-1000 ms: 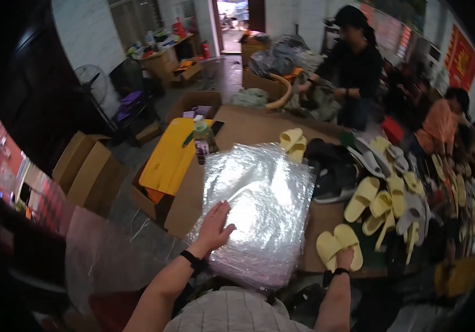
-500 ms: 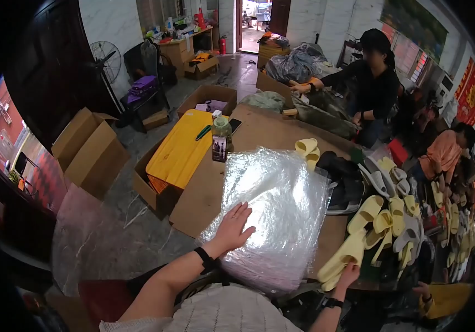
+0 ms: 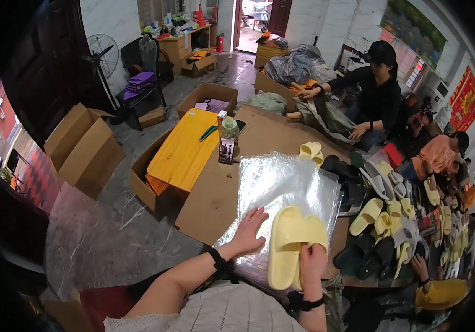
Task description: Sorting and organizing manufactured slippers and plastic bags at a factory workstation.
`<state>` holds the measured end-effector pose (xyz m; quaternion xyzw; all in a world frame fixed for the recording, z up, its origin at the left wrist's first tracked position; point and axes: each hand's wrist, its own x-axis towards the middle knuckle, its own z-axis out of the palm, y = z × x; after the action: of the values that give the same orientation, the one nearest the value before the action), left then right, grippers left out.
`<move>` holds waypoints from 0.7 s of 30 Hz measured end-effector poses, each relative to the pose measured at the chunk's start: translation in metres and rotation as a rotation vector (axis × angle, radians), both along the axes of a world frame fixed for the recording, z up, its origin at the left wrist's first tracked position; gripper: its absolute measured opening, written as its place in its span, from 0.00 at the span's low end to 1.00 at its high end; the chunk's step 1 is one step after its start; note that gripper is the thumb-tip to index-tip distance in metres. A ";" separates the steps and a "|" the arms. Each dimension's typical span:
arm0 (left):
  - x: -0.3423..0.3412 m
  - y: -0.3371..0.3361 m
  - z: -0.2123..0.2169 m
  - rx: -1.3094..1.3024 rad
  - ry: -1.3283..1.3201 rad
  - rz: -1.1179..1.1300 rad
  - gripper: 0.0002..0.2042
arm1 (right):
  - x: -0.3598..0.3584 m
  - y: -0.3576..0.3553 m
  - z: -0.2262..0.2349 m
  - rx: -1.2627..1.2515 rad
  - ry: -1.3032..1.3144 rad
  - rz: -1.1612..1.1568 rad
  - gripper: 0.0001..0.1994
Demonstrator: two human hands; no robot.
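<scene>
A pair of pale yellow slide slippers [image 3: 285, 249] is gripped in my right hand [image 3: 312, 264], above the stack of clear plastic bags [image 3: 265, 180]. My fingers close round the right-hand slipper, and its mate lies close beside it. My left hand [image 3: 247, 229] rests on the bags just left of the slippers, its fingers stretched out and holding nothing. The bags lie on a brown cardboard sheet [image 3: 198, 213] and shine in the light.
Yellow, grey and black slippers [image 3: 367, 216] crowd the table to the right. A phone [image 3: 226, 150] and a jar [image 3: 229, 128] stand beyond the bags. Left sits an open carton [image 3: 144, 191] under a yellow board [image 3: 185, 152]. A co-worker [image 3: 378, 83] handles a sack at the back.
My right hand has brought the yellow slippers from the table's right edge leftward over the bags. Black slippers now show where they were. My left hand stays on the bags.
</scene>
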<state>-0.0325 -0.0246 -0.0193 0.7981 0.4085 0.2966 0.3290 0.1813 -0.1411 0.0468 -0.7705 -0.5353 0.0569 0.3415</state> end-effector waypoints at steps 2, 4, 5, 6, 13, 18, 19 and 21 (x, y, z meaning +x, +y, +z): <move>-0.004 0.006 -0.008 -0.006 -0.014 -0.025 0.35 | 0.004 0.002 -0.038 -0.044 -0.077 -0.005 0.18; -0.008 0.010 -0.011 -0.016 0.005 -0.090 0.35 | 0.005 -0.001 -0.045 -0.083 -0.165 -0.026 0.19; -0.010 0.011 -0.011 -0.019 0.003 -0.092 0.35 | 0.006 -0.003 -0.045 -0.086 -0.167 -0.028 0.19; -0.012 0.012 -0.012 -0.003 0.021 -0.124 0.34 | 0.010 -0.005 -0.044 -0.137 -0.180 -0.102 0.19; -0.022 0.007 0.007 0.257 0.187 -0.228 0.31 | 0.028 -0.036 -0.027 -0.169 -0.069 -0.301 0.20; -0.025 -0.012 0.006 0.388 0.169 -0.374 0.27 | 0.038 -0.073 -0.024 0.088 0.058 -0.312 0.19; -0.023 -0.014 0.007 0.386 0.169 -0.380 0.27 | 0.037 -0.079 -0.021 0.168 0.126 -0.304 0.18; -0.020 -0.018 0.010 0.361 0.227 -0.382 0.29 | 0.033 -0.088 -0.019 0.159 0.137 -0.340 0.16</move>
<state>-0.0524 -0.0430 -0.0091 0.9343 0.2257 0.2059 0.1836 0.2145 -0.2287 0.0282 -0.8149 -0.3756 0.0083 0.4414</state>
